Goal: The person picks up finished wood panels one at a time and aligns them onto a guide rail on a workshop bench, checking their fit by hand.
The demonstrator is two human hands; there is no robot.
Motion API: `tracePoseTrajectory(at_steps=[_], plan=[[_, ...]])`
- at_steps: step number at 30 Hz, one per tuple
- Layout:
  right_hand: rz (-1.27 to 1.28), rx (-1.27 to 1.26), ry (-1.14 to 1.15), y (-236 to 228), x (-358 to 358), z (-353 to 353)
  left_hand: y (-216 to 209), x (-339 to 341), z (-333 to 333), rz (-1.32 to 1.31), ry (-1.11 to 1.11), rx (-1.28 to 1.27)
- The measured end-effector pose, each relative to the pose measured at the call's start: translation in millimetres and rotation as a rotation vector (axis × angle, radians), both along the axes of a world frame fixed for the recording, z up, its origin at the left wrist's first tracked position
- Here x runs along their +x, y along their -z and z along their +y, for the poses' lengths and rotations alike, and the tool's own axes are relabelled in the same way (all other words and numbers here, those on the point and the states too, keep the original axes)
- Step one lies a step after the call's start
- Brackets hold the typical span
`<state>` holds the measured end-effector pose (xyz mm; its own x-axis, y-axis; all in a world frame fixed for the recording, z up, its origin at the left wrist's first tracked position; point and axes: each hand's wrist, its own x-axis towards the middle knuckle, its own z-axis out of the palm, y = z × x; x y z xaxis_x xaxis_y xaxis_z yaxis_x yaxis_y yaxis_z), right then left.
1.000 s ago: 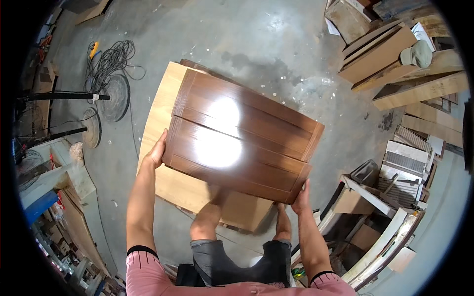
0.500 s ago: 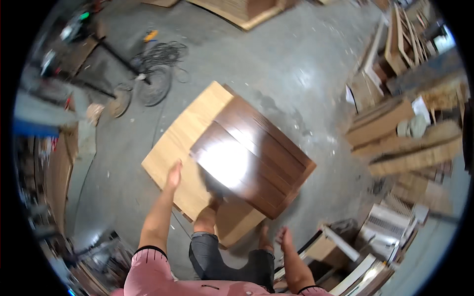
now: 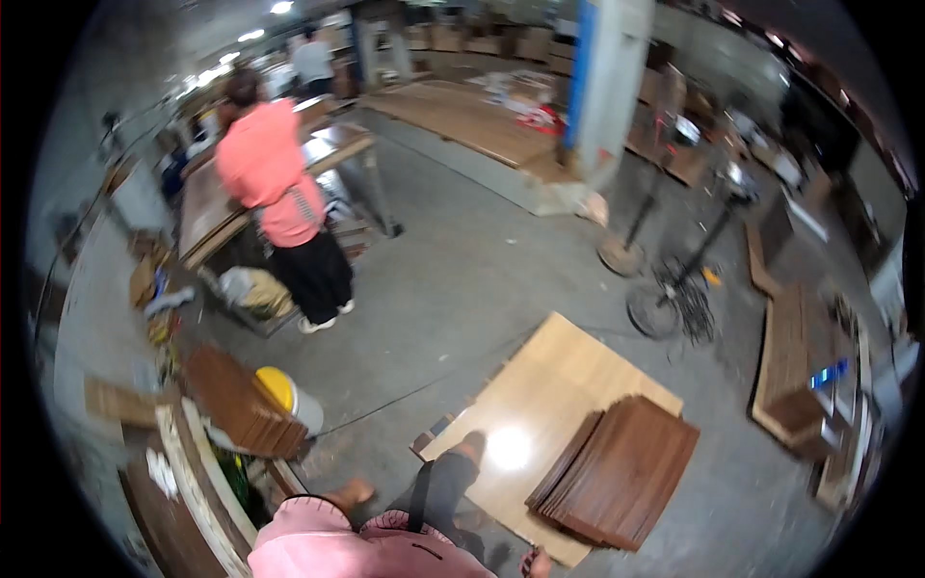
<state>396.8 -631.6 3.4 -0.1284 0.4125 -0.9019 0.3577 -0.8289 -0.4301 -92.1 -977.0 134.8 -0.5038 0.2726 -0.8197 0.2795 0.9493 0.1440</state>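
My left hand hangs low in front of my body, over the floor, with nothing visible in it. Its fingers are blurred but look loosely apart. At the bottom edge is my right hand, close to the near corner of a pale wooden board; its fingers are too small and blurred to read. That board lies on the floor ahead of me. On its right part rests a stack of dark brown wooden panels, slightly fanned. One of my feet is at the board's left edge.
A person in a coral top stands at a workbench far left. Nearer are brown boards and a white bucket with a yellow lid. Round-based stands and tangled cable stand beyond the board. A pillar rises behind.
My view has swung left and up, bringing the workbench and the other person into sight. The board and panels now appear lower right. Both hands sit lower in the picture.
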Motion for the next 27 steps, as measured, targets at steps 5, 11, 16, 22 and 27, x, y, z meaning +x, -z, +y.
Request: tracePoseTrajectory(at_steps=[5,11,16,22,27], plan=[[-0.153,-0.043,-0.454,-75,-41,-6,7,189,-208,0.069,0.038,0.298],[-0.152,0.044,-0.784,-91,-144,-10,8,222,-187,-0.159,-1.076,0.258],[0.187,0.235,-0.935,-118,-324,-56,0,183,-191,0.327,-0.972,0.602],[0.378,0.259,-0.969,-235,-471,-192,-158,89,-297,0.918,-1.433,0.646],[0.358,0.198,-1.456,-233,-507,-291,-227,77,-429,1.396,-1.289,0.142]])
